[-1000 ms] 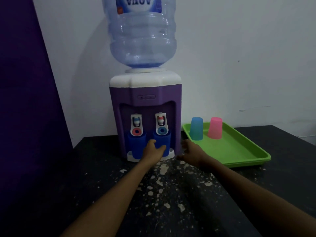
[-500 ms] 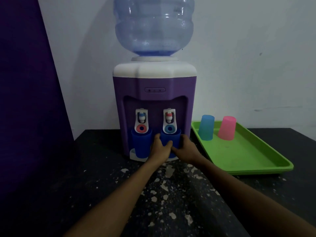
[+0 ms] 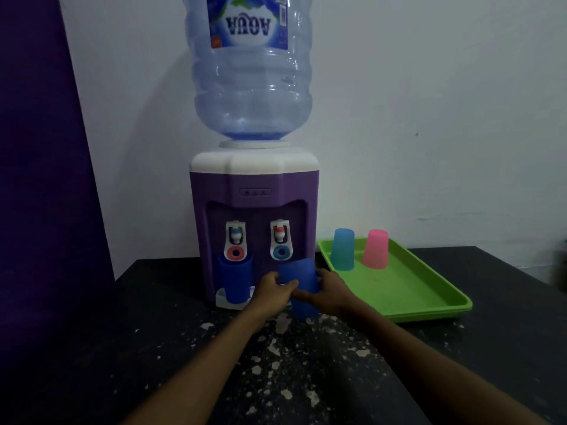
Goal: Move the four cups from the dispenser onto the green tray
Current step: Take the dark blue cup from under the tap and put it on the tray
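Note:
A purple water dispenser (image 3: 254,185) with a big bottle on top stands at the back of the black table. One dark blue cup (image 3: 234,282) sits under its left tap. A second dark blue cup (image 3: 302,279) is out in front of the right tap, tilted, held between my left hand (image 3: 274,291) and my right hand (image 3: 329,291). The green tray (image 3: 408,289) lies to the right of the dispenser. On its far end stand a light blue cup (image 3: 343,253) and a pink cup (image 3: 376,248), both upside down.
A white wall runs behind the dispenser and a dark purple panel (image 3: 40,179) stands at the left. The black table (image 3: 153,348) has pale chipped patches in front of the dispenser. Its right edge lies beyond the tray.
Both hands closed on the right dark blue cup and drew it out from under the right tap toward me; it now tilts in front of the dispenser. The camera tilted up.

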